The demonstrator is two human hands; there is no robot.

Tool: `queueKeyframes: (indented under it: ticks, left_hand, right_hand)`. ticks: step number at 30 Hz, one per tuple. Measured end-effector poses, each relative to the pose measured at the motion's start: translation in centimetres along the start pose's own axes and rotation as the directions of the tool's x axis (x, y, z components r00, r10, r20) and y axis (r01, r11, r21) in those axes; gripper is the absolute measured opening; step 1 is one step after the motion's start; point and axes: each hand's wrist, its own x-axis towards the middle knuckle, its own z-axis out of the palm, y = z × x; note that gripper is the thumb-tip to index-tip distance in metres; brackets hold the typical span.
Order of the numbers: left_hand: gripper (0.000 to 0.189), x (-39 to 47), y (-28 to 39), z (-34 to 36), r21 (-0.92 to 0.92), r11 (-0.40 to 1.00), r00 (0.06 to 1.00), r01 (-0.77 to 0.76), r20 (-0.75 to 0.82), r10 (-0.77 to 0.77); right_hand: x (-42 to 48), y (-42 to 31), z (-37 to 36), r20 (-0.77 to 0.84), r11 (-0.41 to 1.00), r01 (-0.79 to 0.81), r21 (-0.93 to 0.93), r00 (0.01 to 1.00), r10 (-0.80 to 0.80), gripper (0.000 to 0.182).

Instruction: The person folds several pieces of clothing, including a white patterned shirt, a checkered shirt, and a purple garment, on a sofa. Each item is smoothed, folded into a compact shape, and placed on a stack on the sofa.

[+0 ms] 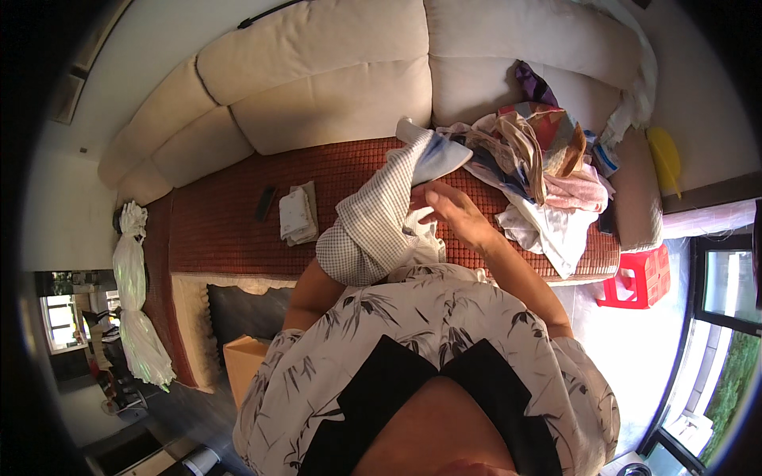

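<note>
A grey-and-white checked garment [375,220] with a pale blue part near its top hangs over my left forearm in front of my body. The cloth covers my left hand, so its fingers are hidden. My right hand [446,208] is at the garment's right side, its fingers bent and spread near the cloth; whether they touch it is unclear. To the left, a small folded stack of light cloth [298,215] lies on the red-brown sofa cover [226,232], beside a dark flat object [264,204]. A heap of mixed clothes [524,160] lies to the right.
The beige sofa backrest [333,101] runs behind the seat. A purple cloth [534,84] leans against it. At the right stand a red plastic stool [640,278] and a yellow object [664,157]. A cardboard box [243,363] is at lower left, near a long white draped bundle [134,285].
</note>
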Motion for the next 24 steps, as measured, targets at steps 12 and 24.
queueKeyframes:
  ticks: [12, 24]
  left_hand:
    - [0.039, -2.0, 0.6, 0.6, 0.260, 0.965, 0.999, -0.026, 0.034, 0.018]
    - [0.040, -2.2, 1.9, 0.7, 0.627, 0.768, 0.990, -0.127, 0.037, 0.133]
  right_hand:
    - [1.4, 0.2, 0.8, -0.298, 0.941, 0.175, 0.289, 0.951, -0.085, 0.041]
    - [0.8, -7.9, -3.3, -0.376, 0.710, 0.404, 0.576, 0.903, -0.209, 0.034]
